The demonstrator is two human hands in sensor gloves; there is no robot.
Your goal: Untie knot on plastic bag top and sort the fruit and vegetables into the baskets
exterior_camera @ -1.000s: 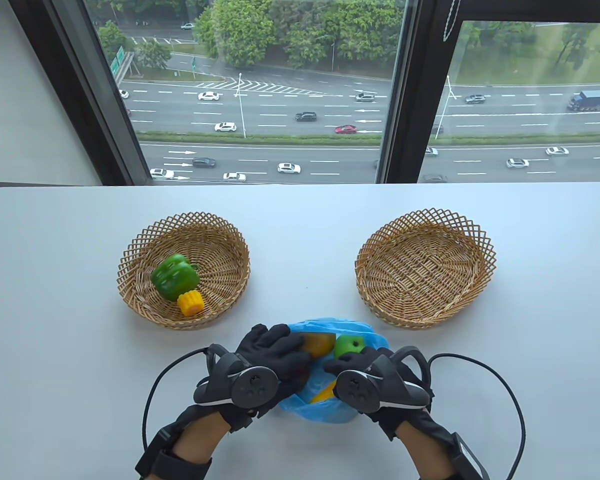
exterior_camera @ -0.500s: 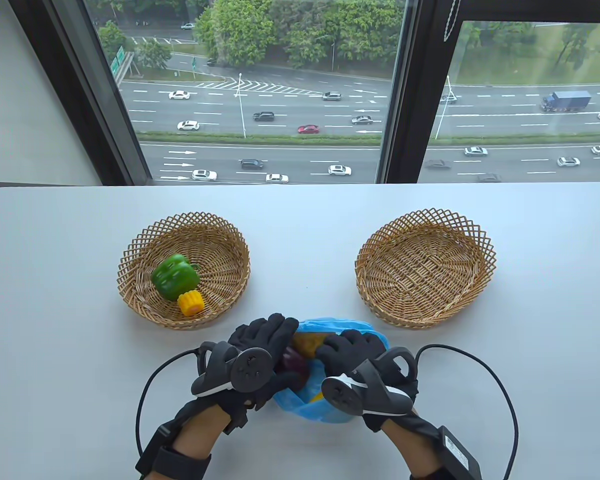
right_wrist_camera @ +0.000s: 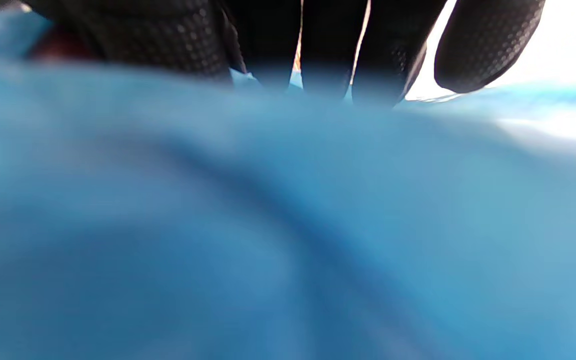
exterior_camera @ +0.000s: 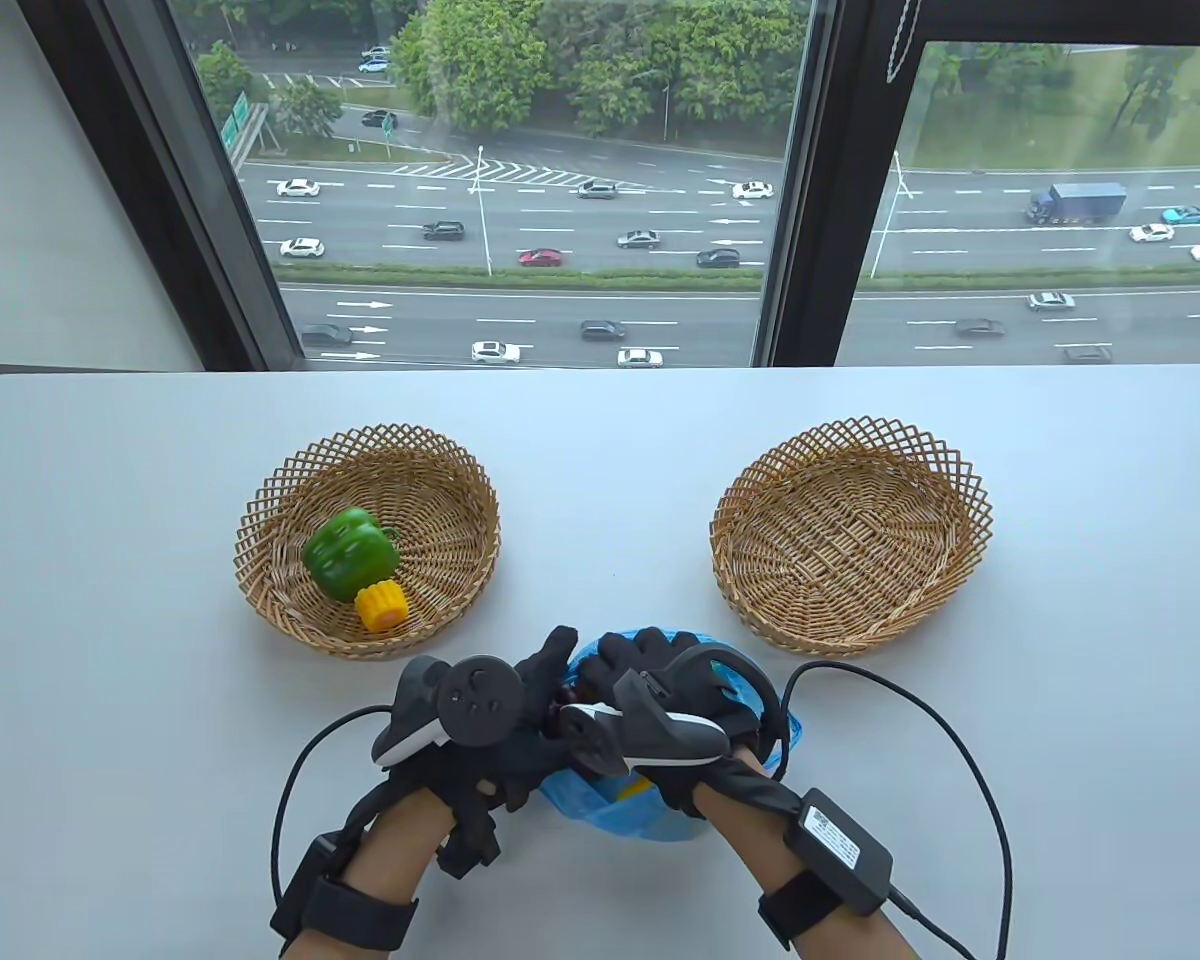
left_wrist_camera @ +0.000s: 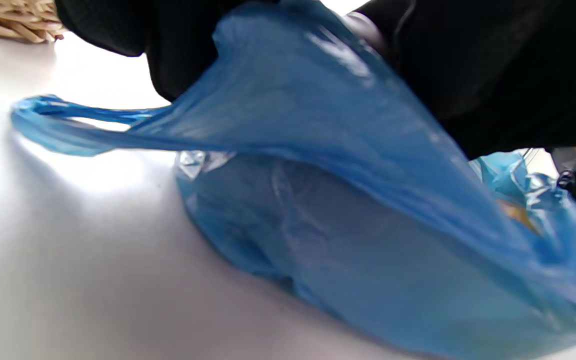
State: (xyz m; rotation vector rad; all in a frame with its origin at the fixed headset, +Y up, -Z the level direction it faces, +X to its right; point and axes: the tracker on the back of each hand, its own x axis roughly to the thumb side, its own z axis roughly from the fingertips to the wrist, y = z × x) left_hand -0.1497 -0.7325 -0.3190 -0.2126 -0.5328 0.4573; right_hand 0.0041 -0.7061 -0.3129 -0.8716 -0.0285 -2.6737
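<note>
The blue plastic bag (exterior_camera: 650, 815) lies open near the table's front edge, between both gloved hands. My left hand (exterior_camera: 550, 665) is at its left rim; in the left wrist view the bag's film (left_wrist_camera: 348, 225) is pulled taut up into the black fingers (left_wrist_camera: 178, 45). My right hand (exterior_camera: 625, 660) reaches over into the bag's mouth. In the right wrist view its fingers (right_wrist_camera: 328, 40) dip behind the plastic (right_wrist_camera: 268, 225), tips hidden. A yellow piece (exterior_camera: 636, 787) shows inside the bag. A green pepper (exterior_camera: 350, 553) and a corn piece (exterior_camera: 380, 605) lie in the left basket (exterior_camera: 290, 480).
The right wicker basket (exterior_camera: 850, 450) stands empty, just beyond and to the right of the bag. Glove cables (exterior_camera: 960, 760) loop over the table on both sides of the hands. A loose bag handle (left_wrist_camera: 53, 112) trails on the white tabletop near the left basket's edge (left_wrist_camera: 13, 20).
Both hands have moved closer together over the bag's mouth. The right hand has shifted left and rolled over, now covering the green apple and yellow fruit seen earlier. The bag's left side is drawn up.
</note>
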